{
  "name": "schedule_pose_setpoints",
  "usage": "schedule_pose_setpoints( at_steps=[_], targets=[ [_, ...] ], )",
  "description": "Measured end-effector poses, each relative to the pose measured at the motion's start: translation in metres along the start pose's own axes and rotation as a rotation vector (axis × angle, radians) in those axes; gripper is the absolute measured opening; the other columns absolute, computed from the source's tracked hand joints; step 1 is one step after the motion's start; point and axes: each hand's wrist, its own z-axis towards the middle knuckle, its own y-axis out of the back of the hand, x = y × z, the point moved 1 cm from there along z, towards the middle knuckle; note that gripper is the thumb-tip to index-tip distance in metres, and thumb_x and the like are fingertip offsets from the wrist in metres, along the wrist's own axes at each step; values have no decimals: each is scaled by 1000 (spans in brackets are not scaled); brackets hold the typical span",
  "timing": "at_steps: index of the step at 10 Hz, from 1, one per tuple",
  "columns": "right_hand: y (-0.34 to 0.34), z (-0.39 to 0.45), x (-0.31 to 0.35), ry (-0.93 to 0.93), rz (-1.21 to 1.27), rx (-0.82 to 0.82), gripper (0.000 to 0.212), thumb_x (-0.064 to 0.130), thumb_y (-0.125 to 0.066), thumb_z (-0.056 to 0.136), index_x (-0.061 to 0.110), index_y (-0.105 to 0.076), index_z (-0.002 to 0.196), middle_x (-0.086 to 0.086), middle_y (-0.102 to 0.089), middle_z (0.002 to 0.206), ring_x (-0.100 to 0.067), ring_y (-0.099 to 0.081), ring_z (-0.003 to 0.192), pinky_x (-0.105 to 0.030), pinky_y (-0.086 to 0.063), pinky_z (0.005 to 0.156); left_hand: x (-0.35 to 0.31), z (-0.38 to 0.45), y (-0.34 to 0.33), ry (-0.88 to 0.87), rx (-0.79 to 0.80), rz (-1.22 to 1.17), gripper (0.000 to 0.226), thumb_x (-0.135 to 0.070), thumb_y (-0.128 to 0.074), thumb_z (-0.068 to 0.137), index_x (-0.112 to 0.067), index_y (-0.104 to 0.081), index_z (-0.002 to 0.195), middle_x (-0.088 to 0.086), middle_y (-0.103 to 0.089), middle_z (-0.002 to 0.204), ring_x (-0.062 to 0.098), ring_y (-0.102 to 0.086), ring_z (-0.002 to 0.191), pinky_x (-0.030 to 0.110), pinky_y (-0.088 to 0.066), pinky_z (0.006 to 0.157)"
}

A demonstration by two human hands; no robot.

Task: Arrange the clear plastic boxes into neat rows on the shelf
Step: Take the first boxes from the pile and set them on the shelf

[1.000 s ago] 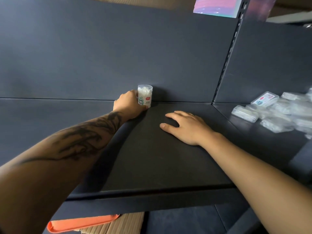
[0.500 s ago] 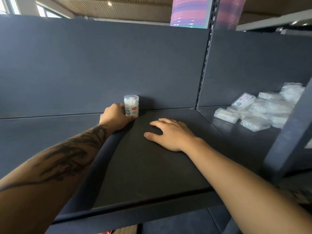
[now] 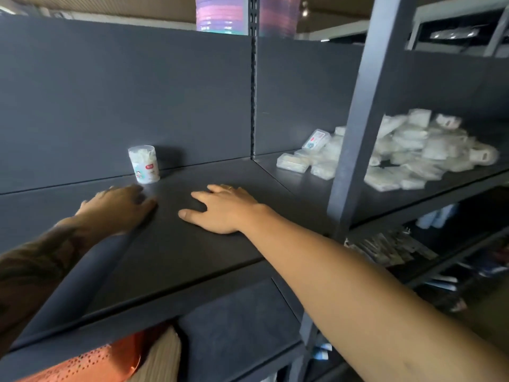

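Your left hand (image 3: pixel 118 208) and right hand (image 3: pixel 220 209) lie flat on the shelf (image 3: pixel 176 244), fingers straight, holding nothing; cotton-swab cylinder (image 3: pixel 144 164) stands at 11 o'clock; clear plastic boxes (image 3: pixel 399 150) lie heaped at 2 o'clock, probably awaiting sorting.

1. A round clear tub of cotton swabs (image 3: pixel 143 164) stands upright against the dark back panel (image 3: pixel 124 100).
2. An orange perforated basket (image 3: pixel 91 359) shows below.
3. Pink and purple stacked items (image 3: pixel 220 12) sit overhead.
4. A grey upright post (image 3: pixel 355 119) stands at right.
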Motion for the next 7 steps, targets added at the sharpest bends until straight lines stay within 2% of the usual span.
schedule_pose_setpoints(
  at_steps=[1,2,3,4,5,6,7],
  targets=[
    [1,-23,-1,44,-11,15,82,81,-25,94,35,-24,162,-5,-14,171,-30,-13,157,-57,-15,123,-20,-39,3,-61,64,26,55,-67,-32,99,-35,-54,137,12,-56,142,37,-53,132,51,-42,109],
    [1,-51,-2,116,12,-38,75,73,-25,100,29,-30,160,-8,-23,169,-31,-21,154,-56,-21,121,-40,-77,3,-92,67,26,63,-70,-36,97,-37,-42,151,7,-52,147,32,-48,138,45,-37,113],
    [-5,-96,-15,198,49,-89,64,62,-26,105,23,-38,154,-12,-37,160,-33,-33,148,-55,-30,116,-59,-114,-6,-75,47,17,65,-76,-39,95,-40,-44,149,-5,-56,135,25,-54,132,41,-39,110],
    [-8,-145,-36,266,45,-85,60,58,-27,106,20,-44,149,-13,-46,151,-34,-41,141,-54,-36,112,-33,-112,-50,-15,43,1,64,-89,-32,87,-64,-36,146,-21,-57,131,14,-59,120,42,-14,123],
    [0,-192,-65,315,82,-107,60,57,-25,107,19,-44,149,-13,-47,151,-34,-43,139,-52,-38,111,-32,-138,-62,-33,23,-26,60,-90,-30,87,-65,-41,140,-20,-59,134,13,-60,120,51,-38,110],
    [6,-232,-99,346,73,-104,60,57,-25,107,19,-44,149,-12,-47,151,-34,-45,138,-50,-39,110,-135,-220,-22,-8,18,22,62,-84,-35,90,-53,-46,143,-11,-58,138,19,-58,125,43,-46,102],
    [16,-264,-142,354,140,-147,57,58,-28,106,19,-50,142,-9,-53,143,-32,-51,131,-48,-44,105,-239,-285,16,-66,11,38,51,-65,-40,99,-43,-50,143,-4,-55,144,25,-53,133,44,-41,111]
  ],
)
